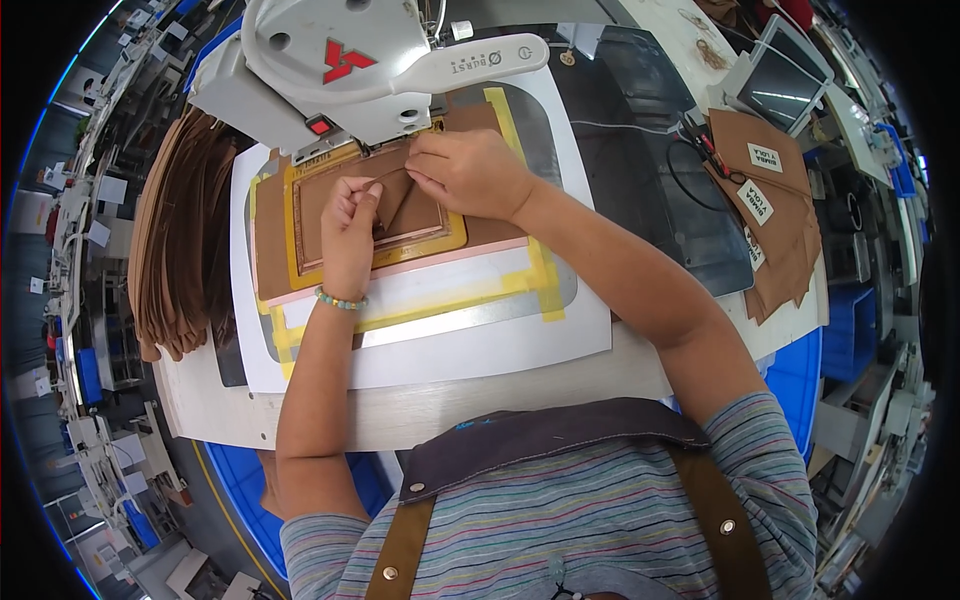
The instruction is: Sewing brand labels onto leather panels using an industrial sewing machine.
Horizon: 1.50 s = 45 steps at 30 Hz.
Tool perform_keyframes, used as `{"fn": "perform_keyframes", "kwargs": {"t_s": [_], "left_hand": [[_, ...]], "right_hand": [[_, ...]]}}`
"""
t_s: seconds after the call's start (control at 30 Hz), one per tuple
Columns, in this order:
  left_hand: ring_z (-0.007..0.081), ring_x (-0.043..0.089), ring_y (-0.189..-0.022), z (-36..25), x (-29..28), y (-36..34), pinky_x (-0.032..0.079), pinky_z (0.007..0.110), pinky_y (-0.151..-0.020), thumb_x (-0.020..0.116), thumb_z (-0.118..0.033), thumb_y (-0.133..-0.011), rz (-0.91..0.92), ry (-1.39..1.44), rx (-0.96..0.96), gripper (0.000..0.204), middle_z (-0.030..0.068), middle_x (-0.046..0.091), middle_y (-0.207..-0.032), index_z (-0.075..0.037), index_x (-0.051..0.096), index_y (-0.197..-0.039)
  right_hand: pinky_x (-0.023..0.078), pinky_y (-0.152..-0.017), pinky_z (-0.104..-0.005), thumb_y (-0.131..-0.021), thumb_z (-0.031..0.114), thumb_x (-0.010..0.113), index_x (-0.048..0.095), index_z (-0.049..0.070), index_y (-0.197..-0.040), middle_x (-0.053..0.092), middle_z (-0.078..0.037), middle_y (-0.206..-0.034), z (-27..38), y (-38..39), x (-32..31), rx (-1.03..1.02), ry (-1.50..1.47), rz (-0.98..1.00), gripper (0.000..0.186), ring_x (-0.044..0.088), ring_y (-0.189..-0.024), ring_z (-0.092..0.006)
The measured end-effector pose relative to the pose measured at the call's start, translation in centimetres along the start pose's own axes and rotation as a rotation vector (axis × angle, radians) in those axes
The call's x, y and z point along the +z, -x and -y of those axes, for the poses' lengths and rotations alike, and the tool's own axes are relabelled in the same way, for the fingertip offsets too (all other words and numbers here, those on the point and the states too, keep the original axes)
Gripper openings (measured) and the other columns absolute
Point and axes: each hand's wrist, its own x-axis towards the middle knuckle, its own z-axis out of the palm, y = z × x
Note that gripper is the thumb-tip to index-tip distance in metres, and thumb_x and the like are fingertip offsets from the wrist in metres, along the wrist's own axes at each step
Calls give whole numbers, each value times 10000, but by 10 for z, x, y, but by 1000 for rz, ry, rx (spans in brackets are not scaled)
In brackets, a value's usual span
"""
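Note:
Under the head of a white sewing machine (pixel 300 65), a yellow-edged rectangular frame (pixel 455 236) lies on a brown fabric panel (pixel 270 235). Both of my hands are over the frame, close to the needle area. Between them a small brown fabric piece (pixel 398 192) is lifted, its edge folded up at an angle. My left hand (pixel 349 215), with a beaded bracelet at the wrist, is closed and pinches the piece's near left side. My right hand (pixel 460 170) pinches its upper right edge, fingertips just below the machine head. The fingers partly hide the piece.
A tall stack of brown pieces (pixel 180 240) stands at the left. Brown pieces with white labels (pixel 780 235) lie at the right, beside red-and-black-handled snips (pixel 712 155) and a tilted screen (pixel 785 78). Yellow tape (pixel 430 305) edges the template plate. Blue bins (pixel 800 375) sit below the table.

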Motion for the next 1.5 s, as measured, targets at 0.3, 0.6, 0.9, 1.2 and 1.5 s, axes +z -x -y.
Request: {"fn": "perform_keyframes", "kwargs": {"t_s": [0.3, 0.6, 0.9, 1.2, 1.5], "left_hand": [[-7, 418, -692, -1, 9, 5, 318, 199, -594, 647, -73, -1089, -9, -88, 101, 17, -85, 568, -799, -62, 636, -1094], [-5, 471, -734, -4, 15, 8, 360, 196, -620, 640, -83, -1095, -10, -171, 155, 53, -51, 644, -857, -36, 625, -1112], [88, 591, -789, 4, 26, -1, 472, 254, -693, 669, -74, -1065, -16, -214, 213, 156, 40, 740, -996, 16, 669, -1193], [230, 724, -907, -3, 17, -5, 548, 341, -840, 704, -105, -1015, -20, -553, 254, 193, 147, 778, -1076, 39, 771, -1125], [163, 713, -961, -8, 16, -4, 541, 311, -882, 704, -140, -1038, -68, -384, 25, 227, 121, 792, -1079, 55, 776, -1129]], "right_hand": [[609, -684, -359, -891, 141, 770, 765, 72, -949, 727, -26, -982, -2, 3, 6, -24, 57, 14, 90, 742, -821, -234], [603, -643, -342, -874, 111, 703, 738, 65, -940, 691, -34, -946, -4, 3, 5, -83, 96, 31, 88, 733, -785, -220], [599, -634, -346, -842, 123, 741, 696, 74, -910, 674, -37, -971, -3, 3, 8, -78, 117, 32, 96, 724, -767, -216], [603, -649, -345, -870, 105, 760, 728, 59, -918, 708, -43, -967, -11, 1, -6, 34, 158, 4, 74, 725, -771, -233], [628, -706, -360, -878, 120, 793, 788, 50, -991, 751, -47, -1036, 2, 2, 3, 30, -7, -16, 133, 747, -838, -239]]}}
